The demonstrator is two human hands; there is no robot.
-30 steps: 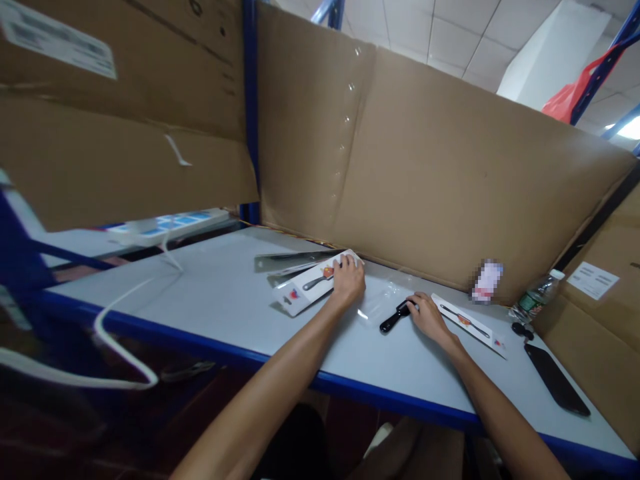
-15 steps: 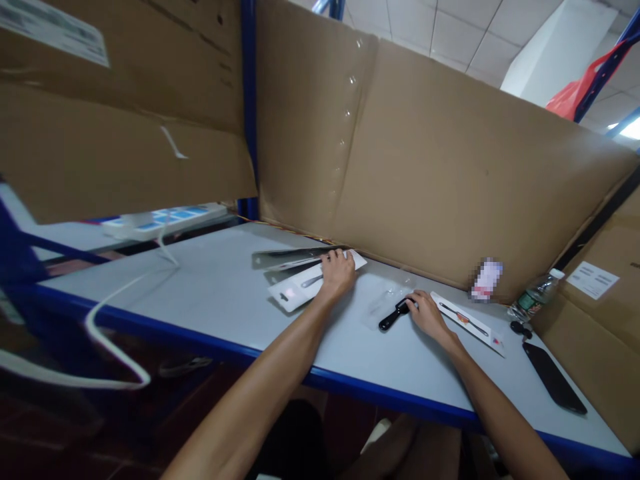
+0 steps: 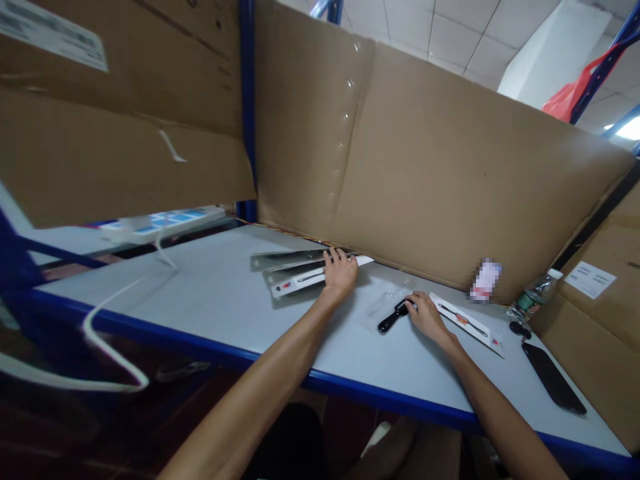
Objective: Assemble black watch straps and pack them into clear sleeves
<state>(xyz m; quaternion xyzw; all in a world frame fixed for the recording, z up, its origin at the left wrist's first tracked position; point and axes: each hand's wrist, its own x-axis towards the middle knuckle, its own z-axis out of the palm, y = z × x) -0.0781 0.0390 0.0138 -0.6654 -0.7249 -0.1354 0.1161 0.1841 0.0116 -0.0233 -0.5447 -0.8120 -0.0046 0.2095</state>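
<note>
My left hand (image 3: 341,273) is at the back of the table with its fingers curled over the nearest of several flat packs. That carded pack (image 3: 295,285) has a white card printed with a slim tool and a red mark, in clear plastic; my thumb is hidden. Two more packs (image 3: 270,261) lie fanned behind it. My right hand (image 3: 425,310) is closed round the wider end of a black tool (image 3: 393,319), whose thick handle points toward the front left. Right beside this hand lies a white card (image 3: 466,322) with a slim dark tool and an orange patch.
Clear plastic packaging (image 3: 380,307) lies between my hands. At the right are a dark phone (image 3: 553,378), a small black object (image 3: 520,329) and a water bottle (image 3: 535,297). Cardboard (image 3: 425,160) walls the back. A white cable (image 3: 117,360) hangs at the left.
The pack under my left hand has turned: its pale face with the hang hole no longer shows, and a printed card in clear plastic does. My right hand stays on the black tool.
</note>
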